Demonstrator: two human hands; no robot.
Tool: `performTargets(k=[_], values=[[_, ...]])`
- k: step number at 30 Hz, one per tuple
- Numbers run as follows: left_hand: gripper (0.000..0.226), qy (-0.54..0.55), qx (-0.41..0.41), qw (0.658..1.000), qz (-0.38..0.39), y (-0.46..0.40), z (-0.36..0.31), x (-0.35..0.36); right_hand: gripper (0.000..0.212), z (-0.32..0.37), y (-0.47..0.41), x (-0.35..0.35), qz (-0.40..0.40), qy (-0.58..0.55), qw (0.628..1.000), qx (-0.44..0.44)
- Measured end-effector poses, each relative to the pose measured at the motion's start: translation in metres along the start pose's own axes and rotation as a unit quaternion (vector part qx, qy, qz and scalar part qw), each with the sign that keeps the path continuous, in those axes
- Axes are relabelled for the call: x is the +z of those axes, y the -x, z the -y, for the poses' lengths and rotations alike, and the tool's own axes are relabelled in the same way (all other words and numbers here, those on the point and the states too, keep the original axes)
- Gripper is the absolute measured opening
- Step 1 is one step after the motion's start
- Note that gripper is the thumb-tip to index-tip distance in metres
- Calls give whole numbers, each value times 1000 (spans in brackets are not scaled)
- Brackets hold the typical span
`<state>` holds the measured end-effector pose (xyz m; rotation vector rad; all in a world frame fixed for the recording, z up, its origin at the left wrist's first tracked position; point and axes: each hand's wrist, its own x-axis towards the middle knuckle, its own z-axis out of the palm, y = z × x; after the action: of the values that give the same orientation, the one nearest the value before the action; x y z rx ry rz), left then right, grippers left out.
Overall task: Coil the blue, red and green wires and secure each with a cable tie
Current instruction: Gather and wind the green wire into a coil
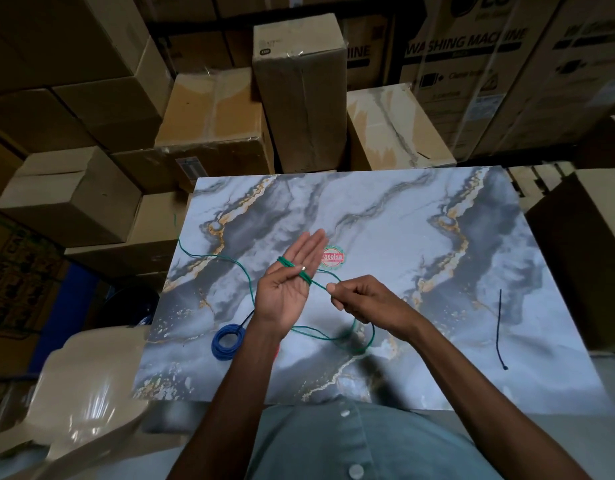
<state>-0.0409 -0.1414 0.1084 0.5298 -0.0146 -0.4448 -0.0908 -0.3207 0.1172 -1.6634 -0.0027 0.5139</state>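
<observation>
The left hand [292, 285] is held flat, palm up, as a former for turns of green wire [294, 266]. The right hand [354, 299] pinches the wire to feed it. A coiled blue wire [226, 341] lies on the marble surface [420, 237].

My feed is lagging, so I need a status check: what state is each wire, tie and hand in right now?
green wire: a few turns wound round the left hand's fingers, the rest loose on the table
blue wire: coiled, lying on the table
cable tie: lying loose and straight, unused
left hand: flat, palm up
right hand: pinching the green wire
</observation>
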Motion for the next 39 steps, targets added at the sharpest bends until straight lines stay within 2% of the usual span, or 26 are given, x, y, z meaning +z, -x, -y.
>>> performTargets(k=[4,9,12,17,22,25,27,30,33,34,36,38,39], values=[[64,-6,9,996,-86,-8,12,-25,39,-4,3,-1,13,23,999,31],[74,-97,0,992,-80,-7,25,-34,30,1,7,-10,42,42,996,60],[77,-203,-7,975,-88,-8,30,-40,26,7,12,-18,57,57,994,69],[78,-367,-55,928,-23,-2,39,-41,23,22,19,-34,60,70,994,57],[78,-442,-129,887,35,9,50,-32,25,45,23,-55,62,53,997,12],[58,-475,-187,858,54,17,51,-22,22,61,21,-66,47,43,997,-33],[41,-485,-197,849,69,23,50,-12,22,69,17,-71,26,42,997,-55],[25,-470,-194,856,91,32,43,4,23,68,5,-72,-17,10,998,-67],[16,-407,-200,886,97,36,38,17,24,56,-12,-69,-57,-9,997,-53],[16,-375,-200,900,94,38,38,20,25,48,-19,-68,-75,24,996,-42],[17,-311,-199,926,85,42,38,25,28,35,-27,-65,-95,197,976,-16],[18,-265,-207,939,76,46,37,29,41,21,-27,-60,-106,390,915,-16],[19,-245,-211,943,72,47,36,30,44,20,-24,-55,-107,421,899,-53]])
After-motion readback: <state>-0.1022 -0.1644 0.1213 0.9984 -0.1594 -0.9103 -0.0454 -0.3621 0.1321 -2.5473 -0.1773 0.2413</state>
